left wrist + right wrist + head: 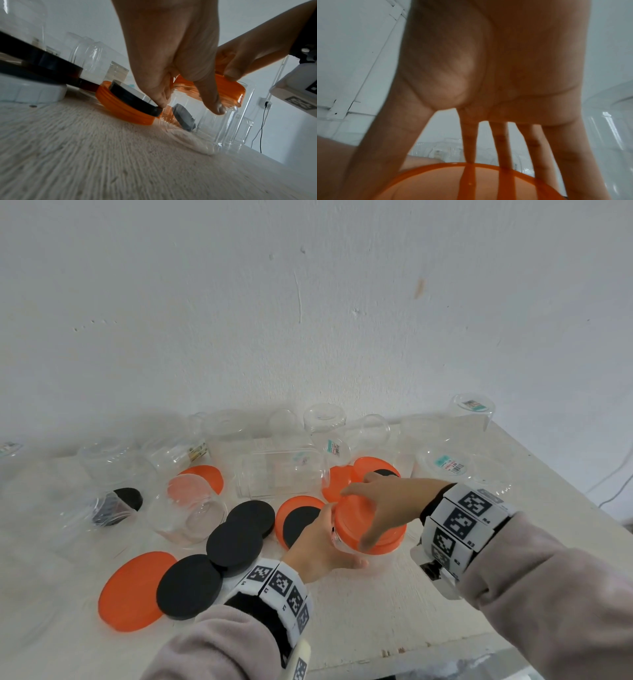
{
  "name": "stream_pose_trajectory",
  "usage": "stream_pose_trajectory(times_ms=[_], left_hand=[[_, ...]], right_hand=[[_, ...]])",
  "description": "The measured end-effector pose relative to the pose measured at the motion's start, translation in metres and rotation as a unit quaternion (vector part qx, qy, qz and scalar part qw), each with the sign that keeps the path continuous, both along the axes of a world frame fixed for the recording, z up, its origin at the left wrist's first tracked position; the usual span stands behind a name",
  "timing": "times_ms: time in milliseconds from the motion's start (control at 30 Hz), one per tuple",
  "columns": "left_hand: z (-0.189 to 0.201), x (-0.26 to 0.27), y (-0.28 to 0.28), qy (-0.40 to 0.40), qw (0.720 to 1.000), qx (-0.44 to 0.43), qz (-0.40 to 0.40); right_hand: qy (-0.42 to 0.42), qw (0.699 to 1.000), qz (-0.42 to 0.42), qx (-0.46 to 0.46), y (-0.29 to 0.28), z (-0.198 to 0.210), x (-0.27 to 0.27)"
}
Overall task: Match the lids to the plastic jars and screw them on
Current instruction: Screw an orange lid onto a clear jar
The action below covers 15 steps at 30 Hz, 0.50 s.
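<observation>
A clear plastic jar [223,121] stands on the table near the front middle, with an orange lid [352,525] on its mouth. My left hand [322,546] wraps round the jar's side just below the lid. My right hand [373,501] reaches over the top, fingers spread and curled down round the lid's rim [436,180]. In the head view most of the jar is hidden by both hands. Loose black lids [236,542] and orange lids [133,590] lie to the left.
Several clear lidless jars [281,474] stand or lie along the back of the white table [376,611], by the wall. An orange lid with a black lid inside [298,522] lies just left of my left hand. The table's right edge runs diagonally close to my right arm.
</observation>
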State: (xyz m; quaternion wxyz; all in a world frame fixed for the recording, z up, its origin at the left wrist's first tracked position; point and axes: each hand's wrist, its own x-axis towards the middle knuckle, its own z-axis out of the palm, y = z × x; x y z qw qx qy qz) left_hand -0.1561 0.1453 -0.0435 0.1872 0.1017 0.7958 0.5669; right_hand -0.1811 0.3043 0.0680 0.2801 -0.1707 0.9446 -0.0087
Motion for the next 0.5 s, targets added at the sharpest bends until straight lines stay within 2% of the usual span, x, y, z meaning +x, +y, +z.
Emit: stream_pose_trajectory(times_ms=[167, 400, 500], left_hand=[[-0.001, 0.000, 0.000, 0.004, 1.000, -0.001, -0.004], [0.000, -0.001, 0.001, -0.002, 1.000, -0.022, 0.003], [0.000, -0.001, 0.001, -0.001, 1.000, -0.015, 0.003]], right_hand=[[0.036, 0.999, -0.026, 0.016, -0.002, -0.003, 0.001], [-0.017, 0.999, 0.023, 0.044, -0.003, 0.006, 0.001], [-0.010, 0.999, 0.006, 0.035, -0.002, 0.003, 0.001]])
